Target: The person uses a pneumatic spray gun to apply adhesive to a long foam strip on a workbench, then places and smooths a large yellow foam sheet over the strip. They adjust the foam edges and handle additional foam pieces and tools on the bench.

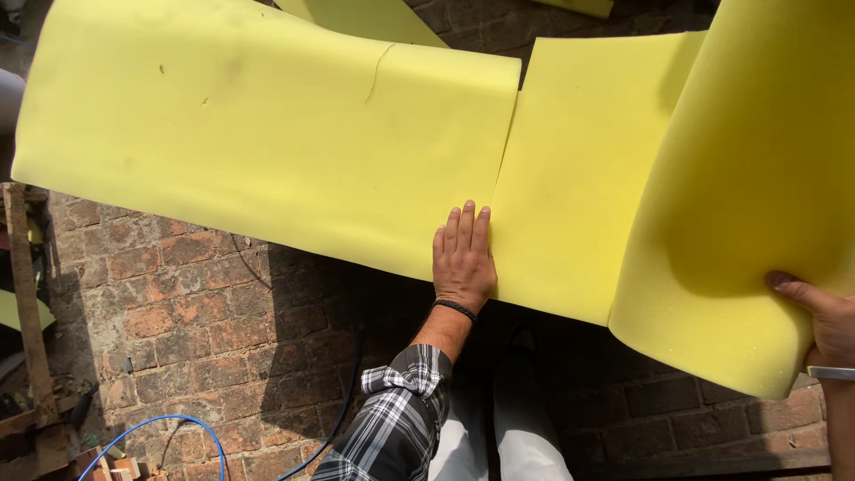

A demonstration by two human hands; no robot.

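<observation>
Head cam, steep down-look, close over foam sheet (267, 134).

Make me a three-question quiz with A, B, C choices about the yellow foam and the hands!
1. Where is the left hand?
A. flat on the foam sheet
B. on the blue hose
C. in a pocket

2. What colour is the foam?
A. pink
B. yellow
C. grey

3. What is the right hand doing?
A. hanging free
B. pressing the brick floor
C. gripping the curled-up foam edge

Answers: 1 A, palm lies down on the sheet; 2 B, every piece is yellow; 3 C, its thumb clamps the lifted foam.
</observation>
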